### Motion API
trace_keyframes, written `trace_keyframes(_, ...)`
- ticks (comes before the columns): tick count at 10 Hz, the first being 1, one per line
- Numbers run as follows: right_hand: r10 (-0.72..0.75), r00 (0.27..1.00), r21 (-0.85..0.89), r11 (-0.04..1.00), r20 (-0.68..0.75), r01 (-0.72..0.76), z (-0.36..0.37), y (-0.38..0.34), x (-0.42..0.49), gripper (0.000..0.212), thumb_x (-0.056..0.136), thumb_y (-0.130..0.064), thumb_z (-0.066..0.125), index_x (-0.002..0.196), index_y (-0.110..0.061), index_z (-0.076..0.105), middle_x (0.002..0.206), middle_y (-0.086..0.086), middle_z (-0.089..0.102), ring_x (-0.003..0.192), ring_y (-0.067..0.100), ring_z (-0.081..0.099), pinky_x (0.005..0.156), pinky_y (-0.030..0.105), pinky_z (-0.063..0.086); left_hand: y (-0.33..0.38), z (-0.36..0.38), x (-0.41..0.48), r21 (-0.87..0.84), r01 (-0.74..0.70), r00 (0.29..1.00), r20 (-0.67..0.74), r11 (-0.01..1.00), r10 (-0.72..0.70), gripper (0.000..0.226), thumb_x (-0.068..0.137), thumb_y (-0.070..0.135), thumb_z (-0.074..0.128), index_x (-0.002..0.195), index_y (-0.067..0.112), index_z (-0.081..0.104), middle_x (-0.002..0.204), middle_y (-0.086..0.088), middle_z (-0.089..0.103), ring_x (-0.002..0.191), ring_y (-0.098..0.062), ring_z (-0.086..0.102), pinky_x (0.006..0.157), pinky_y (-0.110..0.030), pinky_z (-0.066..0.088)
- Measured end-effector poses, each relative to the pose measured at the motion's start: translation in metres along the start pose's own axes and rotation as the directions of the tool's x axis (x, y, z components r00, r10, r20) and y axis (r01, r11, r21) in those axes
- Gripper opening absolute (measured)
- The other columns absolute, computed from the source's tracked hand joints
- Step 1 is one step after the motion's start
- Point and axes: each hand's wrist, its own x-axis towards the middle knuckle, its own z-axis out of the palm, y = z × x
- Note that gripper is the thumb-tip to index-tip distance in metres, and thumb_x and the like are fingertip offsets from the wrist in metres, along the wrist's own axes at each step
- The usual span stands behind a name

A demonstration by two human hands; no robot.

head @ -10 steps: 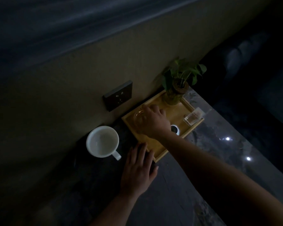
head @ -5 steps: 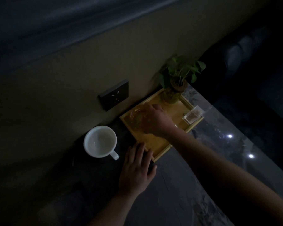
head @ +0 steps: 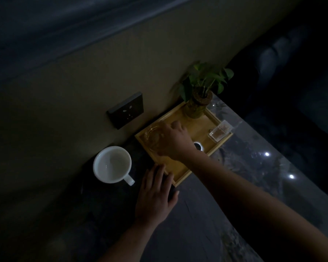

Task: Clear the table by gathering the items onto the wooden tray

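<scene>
- My right hand [head: 171,141] is curled over the top of a clear glass [head: 153,137]. The fingers are wrapped round its rim, and the glass sits in the wooden tray [head: 180,172], near the tray corner by the wall.
- My left hand [head: 155,195] lies flat and open on the dark table [head: 206,214]. It holds nothing, and its fingertips touch the near edge of the tray.
- The white mug [head: 112,164] is not on the tray yet. It stands on the table just beside the tray, close to the wall.
- I think the mug is hard, smooth and a bit heavy. It could chip if I bump it.
- Its handle [head: 129,179] points toward me, so I would take it there, or hold it round the sides.
- The glass looks slippery and easy to break, so I would set it down softly.
- A small plant [head: 201,91] and a little clear box [head: 220,131] are on the tray too.
</scene>
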Motion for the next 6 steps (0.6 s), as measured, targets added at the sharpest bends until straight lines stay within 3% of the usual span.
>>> trace_keyframes(4,0.011,1.000,0.056,0.998,-0.002,-0.011,-0.001,0.000,-0.003,0.098,0.072,-0.043,0.081,0.151,-0.032,0.024,0.144,0.012,0.036,0.125,0.035,0.044,0.093,0.044,0.050,0.002,-0.006,0.000,0.028,0.035,0.998,0.057,0.999,-0.037,0.060,0.089,0.062,0.044,0.141,0.032,0.040,0.157,-0.006,0.030,0.145,-0.030,0.026,0.109,-0.049,0.040)
trace_keyframes(6,0.035,0.998,0.144,0.989,-0.050,-0.027,-0.006,-0.001,-0.012,0.092,0.075,-0.043,0.080,0.150,-0.028,0.029,0.148,0.012,0.035,0.130,0.034,0.042,0.096,0.041,0.047,0.004,-0.013,0.001,0.020,0.010,0.999,0.035,1.000,-0.010,0.060,0.090,0.061,0.044,0.141,0.031,0.040,0.157,-0.008,0.031,0.145,-0.032,0.027,0.112,-0.049,0.037)
